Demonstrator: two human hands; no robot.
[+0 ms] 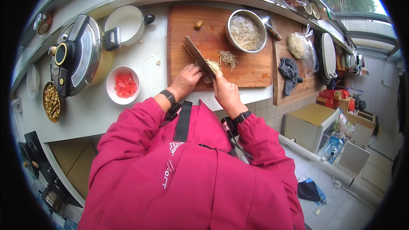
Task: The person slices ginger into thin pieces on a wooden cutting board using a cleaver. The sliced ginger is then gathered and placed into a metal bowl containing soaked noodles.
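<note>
My right hand (pixel 226 93) grips a cleaver (pixel 200 58) near its handle end, and the handle is hidden in the fist. The blade stands on edge over a wooden cutting board (pixel 183 51), slanting away to the left. On the left side of the blade my left hand (pixel 188 79) rests with curled fingers; whatever lies under the fingertips is mostly hidden. Pale yellow shreds (pixel 213 65) cling along the right face of the blade. Beside them lies a small heap of duller shreds (pixel 227 58). A small knobbly root piece (pixel 198 24), perhaps ginger, sits farther back.
A metal bowl (pixel 263 40) of pale shreds stands on the board's far right. Leftward are a white bowl (pixel 137 94) of chopped red food, an enamel pot (pixel 124 22) and a pressure cooker (pixel 96 60). A grey cloth (pixel 289 75) and bagged dough-like lump (pixel 296 45) lie right.
</note>
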